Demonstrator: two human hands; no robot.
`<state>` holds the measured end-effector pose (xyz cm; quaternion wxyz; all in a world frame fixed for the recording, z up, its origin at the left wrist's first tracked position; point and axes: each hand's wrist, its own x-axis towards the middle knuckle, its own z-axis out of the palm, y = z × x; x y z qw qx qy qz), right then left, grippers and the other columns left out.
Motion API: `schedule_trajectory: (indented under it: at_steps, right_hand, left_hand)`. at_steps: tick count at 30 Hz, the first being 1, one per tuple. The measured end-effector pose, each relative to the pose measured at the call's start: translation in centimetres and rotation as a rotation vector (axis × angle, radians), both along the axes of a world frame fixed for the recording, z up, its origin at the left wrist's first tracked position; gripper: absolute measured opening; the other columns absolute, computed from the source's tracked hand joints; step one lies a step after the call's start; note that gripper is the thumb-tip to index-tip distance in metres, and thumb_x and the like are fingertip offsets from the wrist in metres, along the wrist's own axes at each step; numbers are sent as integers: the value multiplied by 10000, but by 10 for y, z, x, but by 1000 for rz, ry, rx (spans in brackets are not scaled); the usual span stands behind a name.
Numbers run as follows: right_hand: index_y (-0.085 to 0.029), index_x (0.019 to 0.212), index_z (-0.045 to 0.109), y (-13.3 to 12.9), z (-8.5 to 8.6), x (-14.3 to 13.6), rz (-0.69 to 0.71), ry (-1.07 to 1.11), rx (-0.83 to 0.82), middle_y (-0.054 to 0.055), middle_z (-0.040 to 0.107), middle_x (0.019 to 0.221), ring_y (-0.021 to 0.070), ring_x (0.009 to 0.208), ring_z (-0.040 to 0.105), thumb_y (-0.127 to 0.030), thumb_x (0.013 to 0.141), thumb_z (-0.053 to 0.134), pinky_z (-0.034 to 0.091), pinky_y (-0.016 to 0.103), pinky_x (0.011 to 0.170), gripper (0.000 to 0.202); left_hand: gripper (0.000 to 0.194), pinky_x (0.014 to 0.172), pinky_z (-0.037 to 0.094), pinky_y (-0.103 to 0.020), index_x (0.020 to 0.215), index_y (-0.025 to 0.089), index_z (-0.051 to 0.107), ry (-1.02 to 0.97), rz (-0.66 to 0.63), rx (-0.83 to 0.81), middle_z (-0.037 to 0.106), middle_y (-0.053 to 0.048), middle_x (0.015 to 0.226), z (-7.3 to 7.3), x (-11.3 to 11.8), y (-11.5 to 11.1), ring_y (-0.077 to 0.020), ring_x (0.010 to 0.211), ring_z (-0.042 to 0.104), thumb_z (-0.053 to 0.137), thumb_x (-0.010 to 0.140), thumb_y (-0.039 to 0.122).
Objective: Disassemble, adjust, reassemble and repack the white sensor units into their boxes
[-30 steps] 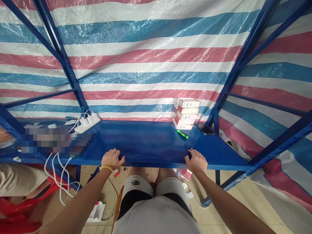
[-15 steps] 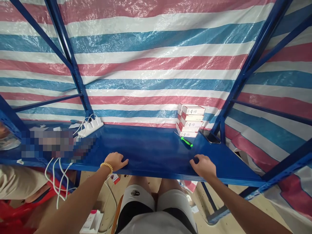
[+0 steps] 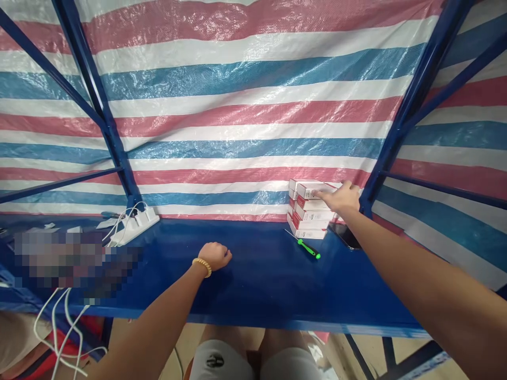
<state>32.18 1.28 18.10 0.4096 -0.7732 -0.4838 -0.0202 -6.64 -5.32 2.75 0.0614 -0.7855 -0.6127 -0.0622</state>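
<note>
R hand (image 3: 341, 197) at top box (image 3: 307, 189), fingers spread; stack (image 3: 312, 217) nr back R corner of table (image 3: 253, 279), print illegible. L hand (image 3: 215, 256) fingers curled in.

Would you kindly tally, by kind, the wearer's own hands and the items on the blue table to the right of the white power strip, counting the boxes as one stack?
Left hand and right hand: 2
Box stack: 1
Screwdriver: 1
Phone: 1
Total: 5
</note>
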Motion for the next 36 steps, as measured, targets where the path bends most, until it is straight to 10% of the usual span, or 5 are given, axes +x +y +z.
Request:
schedule_trajectory:
  at_steps: [9,15,24,30,36]
  right_hand:
    - [-138,1434,325,58,3,-12,33,103,-257,304,328,1462,457,1360,326,-803,442,724,377,573,1022,1260]
    - [-109,1265,474,73,-24,-7,-36,105,-41,302,329,1399,475,1339,303,-702,493,759,330,572,1039,1014]
    - [-185,1102,534,56,-39,-14,-51,66,264,182,328,1369,385,1301,357,-534,541,790,309,495,1086,708]
    - [-184,1104,509,4,-95,-69,310,-119,530,166,319,1313,348,1357,327,-527,535,782,342,445,1103,719]
    - [-215,1093,514,-23,-165,-135,589,-97,393,177,294,1381,397,1283,438,-563,498,814,399,541,1051,751]
  left_hand:
    - [393,605,332,-307,478,197,471,-326,-16,75,533,-48,518,-25,24,31,-177,551,524,418,840,342]
    - [435,537,233,-294,495,205,169,-674,10,139,216,38,460,-39,32,33,-102,470,247,421,823,339]
    - [460,500,243,-251,556,203,152,-1084,-32,162,204,56,521,-13,54,44,-80,510,221,496,817,362]
    - [300,586,400,-242,837,184,542,-1620,-120,13,522,25,701,2,67,53,-99,622,486,632,791,466]
    - [696,754,523,-320,1225,213,472,-1755,-185,-272,615,-81,1106,-5,81,62,-186,908,638,804,654,431]
